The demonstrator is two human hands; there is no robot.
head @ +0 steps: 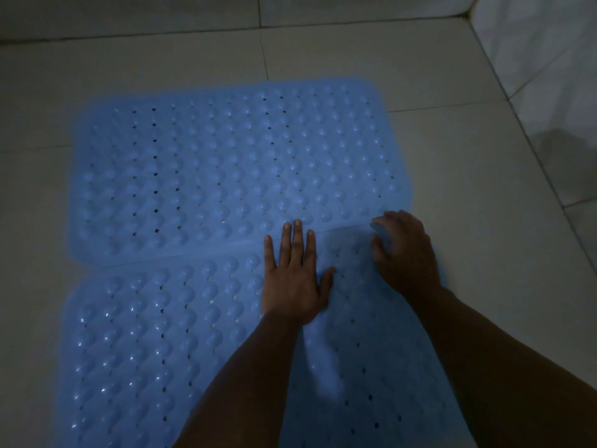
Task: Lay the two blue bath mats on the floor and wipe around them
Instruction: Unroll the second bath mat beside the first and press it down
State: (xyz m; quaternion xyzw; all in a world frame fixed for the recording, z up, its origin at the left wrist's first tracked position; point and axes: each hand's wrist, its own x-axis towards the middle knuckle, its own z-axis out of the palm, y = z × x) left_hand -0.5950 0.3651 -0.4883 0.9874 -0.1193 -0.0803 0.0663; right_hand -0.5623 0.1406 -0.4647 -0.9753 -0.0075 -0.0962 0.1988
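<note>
Two blue bath mats with bumps and drain holes lie on the tiled floor. The far mat (226, 169) lies flat. The near mat (145, 334) meets it along its far edge, slightly overlapping it. My left hand (295, 279) presses flat on the near mat close to that seam, fingers straight. My right hand (407, 250) grips the far right corner of the near mat, fingers curled round the lifted edge. The picture is dim and slightly blurred.
Pale floor tiles (468, 156) surround the mats on the left, far and right sides. A tiled wall (549, 76) rises at the right, and another wall base (161, 14) runs along the far side.
</note>
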